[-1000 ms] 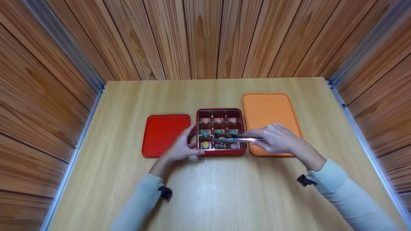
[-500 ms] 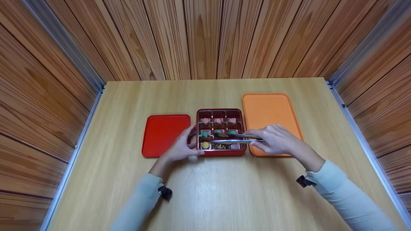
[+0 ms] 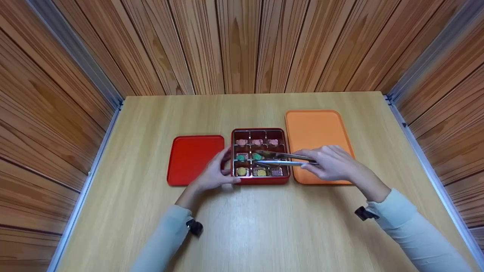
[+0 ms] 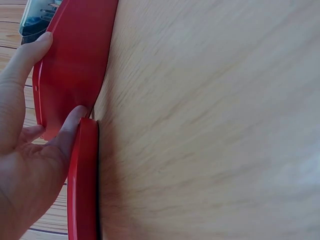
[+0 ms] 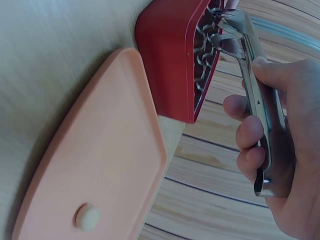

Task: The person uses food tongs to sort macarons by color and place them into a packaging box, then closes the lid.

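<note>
My right hand (image 3: 334,162) grips metal tongs (image 5: 262,105), whose spread tips hover over the box with nothing between them. Beneath them is a red square box (image 3: 261,181), divided into compartments. It has small pink pieces (image 3: 257,142) at the back, green pieces (image 3: 241,157) in the middle row and two round yellow pieces (image 3: 261,172) in front. The front right compartment shows only a crinkled liner (image 3: 276,172). My left hand (image 3: 211,172) holds the box's left side, thumb at the front wall and fingers along the side. The tongs cover part of the middle row.
A flat red lid-like tray (image 3: 194,158) lies left of the box. On the right is an orange tray (image 3: 314,128); one small round pale piece (image 5: 88,218) on it is hidden by my hand in the head view. Wooden panels (image 3: 242,45) enclose the table.
The tongs have let go of a yellow piece, which now sits in the front middle compartment. Tongs and right hand have risen slightly back and right, tips wider. My left hand stays put.
</note>
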`<action>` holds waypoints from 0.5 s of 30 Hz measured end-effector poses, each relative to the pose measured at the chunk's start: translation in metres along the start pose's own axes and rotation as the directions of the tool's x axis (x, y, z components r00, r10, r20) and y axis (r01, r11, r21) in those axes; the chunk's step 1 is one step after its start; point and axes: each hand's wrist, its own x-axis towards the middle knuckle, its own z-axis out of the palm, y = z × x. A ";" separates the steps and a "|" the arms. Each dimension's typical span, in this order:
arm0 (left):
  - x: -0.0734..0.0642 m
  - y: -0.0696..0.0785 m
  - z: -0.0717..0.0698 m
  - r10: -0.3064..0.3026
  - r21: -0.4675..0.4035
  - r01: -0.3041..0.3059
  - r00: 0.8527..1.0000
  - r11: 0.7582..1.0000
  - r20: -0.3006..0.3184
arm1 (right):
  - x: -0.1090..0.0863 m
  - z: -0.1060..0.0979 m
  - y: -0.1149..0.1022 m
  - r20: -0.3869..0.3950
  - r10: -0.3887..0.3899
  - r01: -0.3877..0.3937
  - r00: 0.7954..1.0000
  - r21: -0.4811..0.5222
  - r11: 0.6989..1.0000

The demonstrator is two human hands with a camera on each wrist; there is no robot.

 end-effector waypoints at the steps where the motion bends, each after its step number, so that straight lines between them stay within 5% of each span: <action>1: 0.000 0.000 0.000 0.002 0.000 -0.002 1.000 1.000 -0.001 | -0.002 -0.001 0.001 -0.003 0.005 -0.005 1.000 0.005 1.000; 15: -0.001 0.000 0.001 -0.024 0.074 0.027 0.999 0.997 -0.044 | -0.038 -0.012 0.024 -0.043 0.110 -0.108 0.993 0.046 0.993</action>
